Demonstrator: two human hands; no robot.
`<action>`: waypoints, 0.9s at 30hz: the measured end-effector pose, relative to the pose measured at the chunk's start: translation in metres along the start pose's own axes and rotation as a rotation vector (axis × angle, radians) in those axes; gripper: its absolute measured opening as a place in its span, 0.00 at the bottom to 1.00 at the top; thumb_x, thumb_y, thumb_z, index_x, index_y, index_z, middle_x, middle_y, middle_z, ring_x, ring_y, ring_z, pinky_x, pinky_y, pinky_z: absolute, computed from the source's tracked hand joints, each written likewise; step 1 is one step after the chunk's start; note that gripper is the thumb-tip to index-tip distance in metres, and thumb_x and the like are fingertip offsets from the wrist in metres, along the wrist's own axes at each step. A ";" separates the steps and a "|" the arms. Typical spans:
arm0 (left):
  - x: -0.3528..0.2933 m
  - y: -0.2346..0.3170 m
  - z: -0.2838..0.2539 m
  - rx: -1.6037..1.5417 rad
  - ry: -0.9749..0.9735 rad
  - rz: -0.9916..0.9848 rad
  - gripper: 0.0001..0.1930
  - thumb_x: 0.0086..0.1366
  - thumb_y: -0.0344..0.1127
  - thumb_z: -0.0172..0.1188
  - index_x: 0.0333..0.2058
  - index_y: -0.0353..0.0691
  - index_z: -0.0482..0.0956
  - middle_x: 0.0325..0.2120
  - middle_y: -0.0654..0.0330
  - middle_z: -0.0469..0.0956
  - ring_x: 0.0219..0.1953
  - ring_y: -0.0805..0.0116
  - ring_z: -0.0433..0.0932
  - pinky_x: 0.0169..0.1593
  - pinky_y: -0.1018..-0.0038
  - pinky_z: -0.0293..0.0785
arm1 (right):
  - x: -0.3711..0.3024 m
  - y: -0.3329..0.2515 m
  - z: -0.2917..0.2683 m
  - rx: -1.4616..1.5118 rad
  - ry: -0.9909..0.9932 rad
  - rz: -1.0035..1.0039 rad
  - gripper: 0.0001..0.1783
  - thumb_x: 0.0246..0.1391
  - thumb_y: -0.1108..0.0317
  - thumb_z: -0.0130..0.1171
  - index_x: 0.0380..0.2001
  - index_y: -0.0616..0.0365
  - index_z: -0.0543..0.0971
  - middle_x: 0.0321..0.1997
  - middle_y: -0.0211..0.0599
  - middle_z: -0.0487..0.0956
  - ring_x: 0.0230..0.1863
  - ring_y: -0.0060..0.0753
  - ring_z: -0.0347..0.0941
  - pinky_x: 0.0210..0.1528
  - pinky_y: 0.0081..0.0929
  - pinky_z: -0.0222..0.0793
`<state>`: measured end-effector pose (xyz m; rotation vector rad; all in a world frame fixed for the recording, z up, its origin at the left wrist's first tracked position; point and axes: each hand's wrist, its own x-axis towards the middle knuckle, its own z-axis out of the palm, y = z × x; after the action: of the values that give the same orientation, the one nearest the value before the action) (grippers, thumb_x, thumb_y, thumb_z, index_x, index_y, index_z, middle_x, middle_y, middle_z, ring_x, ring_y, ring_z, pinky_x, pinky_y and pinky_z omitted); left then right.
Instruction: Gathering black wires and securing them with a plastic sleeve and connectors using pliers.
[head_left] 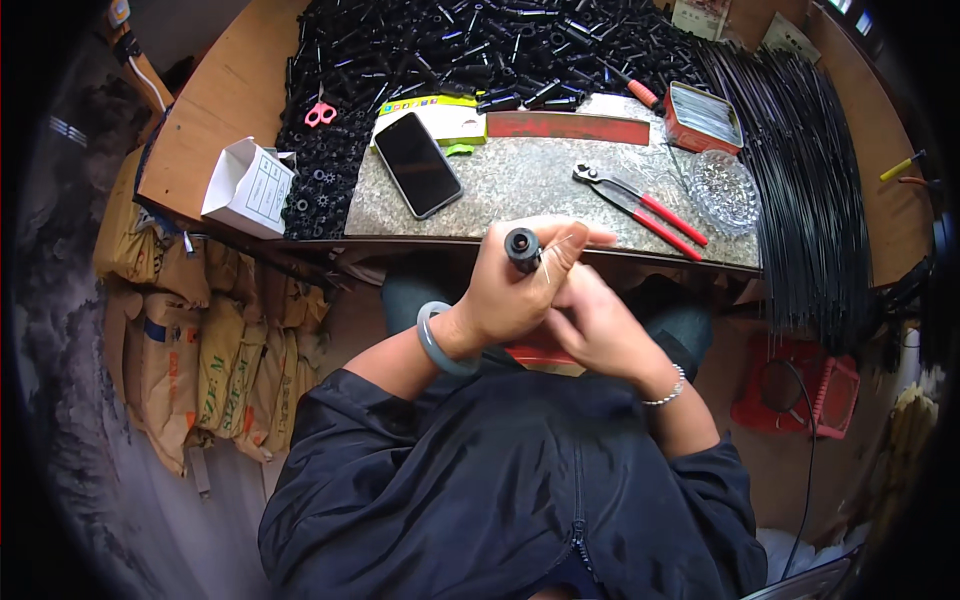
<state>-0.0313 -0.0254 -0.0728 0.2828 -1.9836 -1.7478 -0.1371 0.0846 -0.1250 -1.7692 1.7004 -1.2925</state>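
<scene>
My left hand point(495, 300) is closed around a black cylindrical part point(522, 249), its round, hollow-looking end turned up. Fine light-coloured slivers, perhaps pins, show by that hand's thumb; they are too small to name surely. Close against it on the right, my right hand point(605, 335) is curled, slightly blurred, with its fingertips hidden behind the left. What the right fingers hold, if anything, cannot be seen. Both hands are just off the near edge of the stone-patterned worktop point(530, 190), above my lap. Red-handled pincers point(645, 212) lie on the worktop beyond them.
A phone point(418, 165) leans on a yellow-white box point(440, 118). Black parts point(450, 50) heap behind, with pink scissors point(320, 112) on the left. A clear dish of small metal pieces point(724, 190), a red tin point(703, 118) and long black rods point(810, 170) fill the right. A white carton point(250, 188) stands left.
</scene>
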 end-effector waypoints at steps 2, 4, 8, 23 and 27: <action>0.000 -0.003 0.007 0.015 0.130 0.095 0.16 0.70 0.36 0.45 0.45 0.30 0.74 0.11 0.73 0.65 0.14 0.88 0.59 0.17 0.87 0.52 | -0.003 0.002 -0.009 -0.144 0.201 -0.014 0.35 0.44 0.68 0.64 0.55 0.66 0.62 0.52 0.52 0.69 0.53 0.52 0.66 0.54 0.38 0.62; -0.001 -0.001 0.009 0.155 0.183 0.090 0.15 0.69 0.34 0.45 0.48 0.31 0.73 0.12 0.74 0.65 0.15 0.90 0.58 0.18 0.87 0.52 | 0.005 -0.022 -0.024 -0.192 0.425 -0.116 0.42 0.45 0.59 0.65 0.58 0.67 0.59 0.55 0.51 0.67 0.55 0.53 0.62 0.56 0.41 0.58; -0.004 -0.012 0.002 0.204 0.121 0.158 0.23 0.62 0.44 0.56 0.49 0.32 0.71 0.26 0.56 0.77 0.26 0.76 0.72 0.31 0.76 0.70 | 0.027 -0.051 -0.025 -0.502 0.433 -0.322 0.12 0.47 0.61 0.62 0.29 0.56 0.74 0.38 0.39 0.72 0.45 0.45 0.62 0.49 0.39 0.56; 0.002 -0.016 -0.022 0.034 0.268 0.044 0.16 0.70 0.40 0.46 0.45 0.34 0.73 0.10 0.76 0.59 0.12 0.89 0.54 0.16 0.87 0.49 | -0.009 0.080 -0.072 -0.829 0.216 0.131 0.10 0.47 0.66 0.61 0.31 0.59 0.74 0.37 0.41 0.71 0.39 0.44 0.69 0.38 0.32 0.65; 0.005 -0.025 -0.027 0.116 0.363 0.053 0.14 0.69 0.38 0.46 0.45 0.35 0.73 0.11 0.77 0.59 0.13 0.90 0.55 0.17 0.86 0.48 | -0.005 0.004 -0.086 -0.544 0.128 -0.021 0.15 0.43 0.71 0.65 0.36 0.58 0.75 0.36 0.38 0.68 0.32 0.35 0.68 0.34 0.26 0.66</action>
<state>-0.0266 -0.0552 -0.0943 0.5403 -1.8097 -1.4327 -0.2072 0.1161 -0.0858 -2.0223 2.2739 -1.0284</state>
